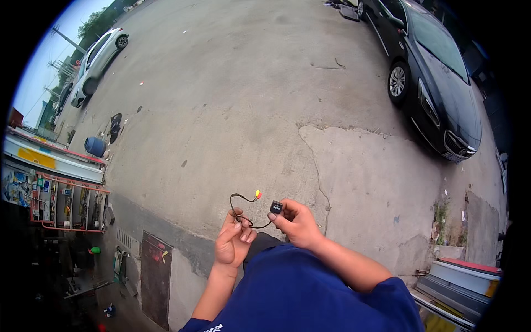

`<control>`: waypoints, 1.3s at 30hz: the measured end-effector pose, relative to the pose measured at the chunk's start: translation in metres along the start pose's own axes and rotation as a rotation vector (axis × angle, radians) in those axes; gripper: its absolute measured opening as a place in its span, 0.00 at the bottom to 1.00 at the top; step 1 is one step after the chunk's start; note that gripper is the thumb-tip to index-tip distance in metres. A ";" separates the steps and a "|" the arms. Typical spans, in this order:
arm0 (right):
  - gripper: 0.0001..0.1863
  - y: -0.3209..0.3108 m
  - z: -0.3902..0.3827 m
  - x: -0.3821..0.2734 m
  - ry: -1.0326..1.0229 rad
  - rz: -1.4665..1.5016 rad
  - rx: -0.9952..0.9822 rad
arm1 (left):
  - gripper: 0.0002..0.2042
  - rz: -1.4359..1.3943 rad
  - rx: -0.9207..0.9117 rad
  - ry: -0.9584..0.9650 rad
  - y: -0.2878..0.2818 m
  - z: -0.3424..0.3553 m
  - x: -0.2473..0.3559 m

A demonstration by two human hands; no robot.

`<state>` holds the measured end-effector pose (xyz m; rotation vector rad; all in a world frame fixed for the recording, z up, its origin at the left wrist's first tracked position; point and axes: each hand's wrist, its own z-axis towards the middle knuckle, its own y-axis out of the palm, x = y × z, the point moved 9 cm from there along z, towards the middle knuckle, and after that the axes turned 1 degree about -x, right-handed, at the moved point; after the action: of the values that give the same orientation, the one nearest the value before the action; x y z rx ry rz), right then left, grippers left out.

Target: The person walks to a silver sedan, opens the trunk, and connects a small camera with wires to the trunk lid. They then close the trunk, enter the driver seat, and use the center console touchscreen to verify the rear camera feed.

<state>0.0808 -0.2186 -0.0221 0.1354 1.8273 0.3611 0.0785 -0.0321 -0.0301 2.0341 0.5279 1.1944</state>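
Between the thumb and fingers of my right hand point(300, 223) is a small black box-shaped device point(276, 207), its face marked with pale print. A thin black cable point(232, 203) runs from it in a loop to my left hand point(232, 243). The thumb and forefinger of that hand pinch the cable, and the other fingers are curled. Past the pinch the cable bends up and right, ending in red and yellow plugs point(258, 195) that hang free above both hands. Both hands are close together in front of my blue shirt.
Concrete ground point(221, 127) with cracks spreads ahead. A black car point(437, 83) stands at the right, a silver car point(99, 63) far left. Tool shelves point(69, 202) and a blue barrel point(95, 146) are at the left. A brown metal plate point(156, 276) lies at lower left.
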 end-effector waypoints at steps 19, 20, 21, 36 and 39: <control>0.09 -0.272 0.612 -0.229 -0.543 -0.428 0.734 | 0.06 -0.134 0.161 -0.155 -0.090 0.821 0.260; 0.09 -0.284 0.645 -0.242 -0.572 -0.424 0.756 | 0.06 -0.121 0.154 -0.174 -0.087 0.867 0.277; 0.09 -0.299 0.680 -0.254 -0.603 -0.426 0.780 | 0.07 -0.112 0.144 -0.195 -0.091 0.914 0.289; 0.06 -0.599 1.439 -0.356 -0.145 0.706 0.245 | 0.04 -0.156 0.289 -0.086 -0.122 1.610 0.491; 0.09 -0.652 1.576 -0.399 -0.089 0.811 0.128 | 0.04 -0.209 0.329 -0.031 -0.112 1.746 0.532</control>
<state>1.7590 -0.6694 -0.2452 0.9784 1.6379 0.7819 1.8616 -0.2562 -0.3659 2.1980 0.9488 1.0000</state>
